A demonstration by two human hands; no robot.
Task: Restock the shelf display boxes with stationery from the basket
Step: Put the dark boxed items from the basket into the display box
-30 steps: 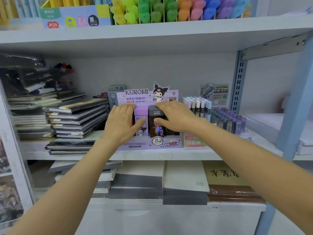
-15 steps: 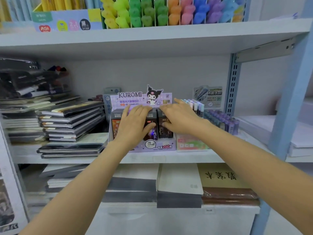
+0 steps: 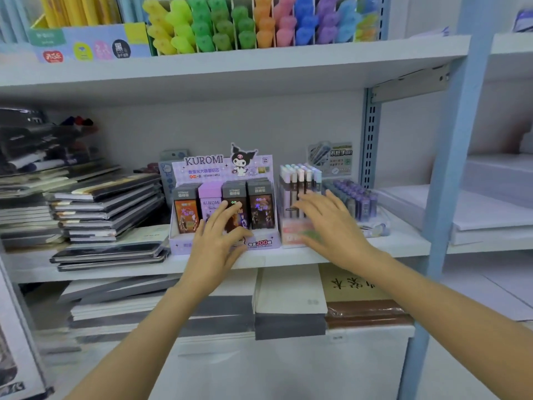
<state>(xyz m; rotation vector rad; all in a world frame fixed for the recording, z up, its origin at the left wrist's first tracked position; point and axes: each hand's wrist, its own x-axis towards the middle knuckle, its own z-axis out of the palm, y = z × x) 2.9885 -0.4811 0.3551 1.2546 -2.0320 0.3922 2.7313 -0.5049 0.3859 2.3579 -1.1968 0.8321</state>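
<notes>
A purple Kuromi display box (image 3: 261, 243) stands on the middle shelf with several small lead boxes (image 3: 261, 206) upright in a row inside it. My left hand (image 3: 217, 241) hovers in front of the box with relaxed, spread fingers and holds nothing. My right hand (image 3: 328, 226) is spread flat in front of the pastel pen display box (image 3: 298, 194) just to the right, also holding nothing. The basket is out of view.
Stacked notebooks (image 3: 106, 209) lie left of the Kuromi box. Purple lead tubes (image 3: 356, 197) stand at the right, beside the blue shelf upright (image 3: 450, 168). Colourful highlighters (image 3: 253, 21) fill the shelf above; paper pads (image 3: 288, 293) lie below.
Both hands have pulled back off the lead boxes toward me. My right hand has shifted right, in front of the pen box. The row of lead boxes now stands uncovered.
</notes>
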